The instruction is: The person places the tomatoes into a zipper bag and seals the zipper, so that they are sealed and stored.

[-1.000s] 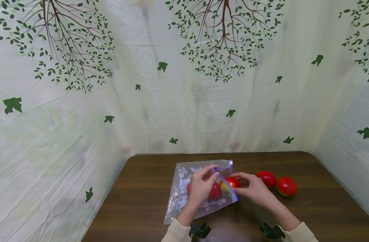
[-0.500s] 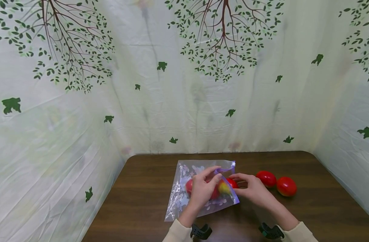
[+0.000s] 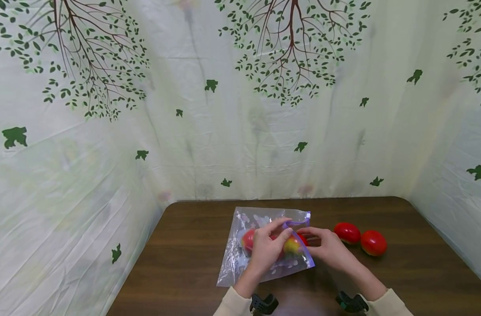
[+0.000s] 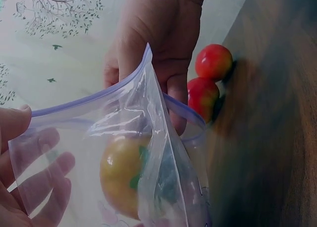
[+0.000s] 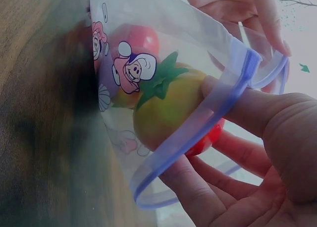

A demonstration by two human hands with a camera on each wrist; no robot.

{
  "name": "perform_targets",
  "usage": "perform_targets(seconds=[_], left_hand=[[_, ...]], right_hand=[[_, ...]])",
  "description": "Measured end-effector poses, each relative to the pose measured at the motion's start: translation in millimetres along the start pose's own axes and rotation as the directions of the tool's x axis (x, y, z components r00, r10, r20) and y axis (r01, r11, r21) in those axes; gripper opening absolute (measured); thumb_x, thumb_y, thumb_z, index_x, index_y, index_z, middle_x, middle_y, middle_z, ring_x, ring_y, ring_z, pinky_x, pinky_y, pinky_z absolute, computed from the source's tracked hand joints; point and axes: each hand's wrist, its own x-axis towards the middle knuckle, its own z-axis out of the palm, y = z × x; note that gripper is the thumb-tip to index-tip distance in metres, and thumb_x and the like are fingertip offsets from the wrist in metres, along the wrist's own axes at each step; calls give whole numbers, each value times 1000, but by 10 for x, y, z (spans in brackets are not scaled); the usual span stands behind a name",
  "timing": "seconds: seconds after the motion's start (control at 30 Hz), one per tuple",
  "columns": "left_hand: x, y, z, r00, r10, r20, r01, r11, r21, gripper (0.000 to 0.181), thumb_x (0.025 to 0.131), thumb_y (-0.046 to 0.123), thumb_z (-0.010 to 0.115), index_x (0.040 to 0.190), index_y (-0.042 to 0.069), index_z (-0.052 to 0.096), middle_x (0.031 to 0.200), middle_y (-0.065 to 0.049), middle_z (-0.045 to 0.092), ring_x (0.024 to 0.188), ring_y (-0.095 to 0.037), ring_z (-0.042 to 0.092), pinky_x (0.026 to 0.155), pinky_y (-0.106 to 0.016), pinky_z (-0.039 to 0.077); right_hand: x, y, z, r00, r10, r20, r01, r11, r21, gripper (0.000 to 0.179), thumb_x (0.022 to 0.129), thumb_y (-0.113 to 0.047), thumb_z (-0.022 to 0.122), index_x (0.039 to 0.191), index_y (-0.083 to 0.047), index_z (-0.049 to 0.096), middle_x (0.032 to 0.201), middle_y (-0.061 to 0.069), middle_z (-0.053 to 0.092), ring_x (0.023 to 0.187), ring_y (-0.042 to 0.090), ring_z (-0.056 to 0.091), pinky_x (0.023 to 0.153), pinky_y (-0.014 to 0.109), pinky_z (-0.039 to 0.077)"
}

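Beneath the left hand (image 3: 265, 251), as the head view is showing, a clear bag (image 3: 233, 268) with a purple zip is lying on the brown table (image 3: 177, 263), its mouth facing the right hand (image 3: 328, 248); the left thumb and fingers are pinching the rim of that mouth, seemingly so that its two sides are standing apart; the right hand is grasping a mottled tomato (image 3: 292, 245) just inside the mouth, near the left fingertips; on the left hand's outer side, a red fruit (image 3: 247, 239) is showing through the film; beyond the right knuckles, outside the bag, one red tomato (image 3: 347, 233) and another red tomato (image 3: 374, 243) are resting side by side; both forearms are slanting inward from the near edge, so the hands are nearly meeting. From the left wrist, the thumb is lying over the zip while the other fingers are showing behind the film, the rim being caught between; opposite them, the right hand is pointing its fingers down into the mouth, above the mottled tomato. From the right wrist, the thumb is pressing one side of the mottled tomato and the fingers are curling round the other, apparently supporting it from both sides; its green leafy top is facing away from the palm, deeper into the bag.
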Motion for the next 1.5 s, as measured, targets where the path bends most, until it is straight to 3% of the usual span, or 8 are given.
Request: perform_targets(seconds=[0.47, 0.7, 0.97, 1.3, 1.5], left_hand=[[-15, 69, 20, 1000, 8, 0, -8, 1000, -9, 25, 94, 10, 72, 119, 11, 74, 122, -9, 71, 101, -18, 68, 81, -28, 58], [15, -270, 76, 999, 5, 43, -4, 1000, -15, 31, 96, 29, 71, 124, 16, 72, 123, 9, 69, 102, -12, 68, 83, -28, 57], [3, -245, 107, 999, 22, 50, -20, 1000, -24, 32, 95, 29, 71, 124, 16, 72, 127, 6, 68, 115, -14, 65, 89, -27, 54], [46, -247, 26, 1000, 8, 18, -8, 1000, -17, 31, 97, 27, 70, 124, 14, 71, 116, 8, 72, 94, -12, 69, 78, -30, 59], [40, -258, 6, 1000, -2, 9, 2, 1000, -5, 31, 96, 30, 70, 124, 17, 71, 115, 8, 72, 92, -13, 69, 76, -30, 60]], right_hand=[[42, 16, 35, 1000, -7, 7, 7, 1000, 12, 54, 84, -33, 83, 130, -13, 66, 124, 9, 68, 109, 32, 66, 90, 43, 56], [51, 25, 40, 1000, -28, 6, 28, 999, 27, 56, 83, -33, 83, 131, -10, 66, 126, 12, 67, 109, 33, 67, 88, 42, 57], [75, 54, 58, 1000, -24, -1, 24, 999, 40, 60, 83, -34, 84, 131, -3, 65, 127, 16, 66, 107, 34, 68, 87, 41, 58], [67, 17, 46, 998, -52, 38, 49, 996, 76, 55, 86, -33, 81, 133, -9, 65, 125, 11, 68, 111, 33, 66, 91, 44, 56], [47, -5, 45, 996, -56, 74, 48, 993, 106, 51, 90, -33, 77, 133, -8, 64, 124, 10, 68, 112, 32, 65, 90, 45, 56]])
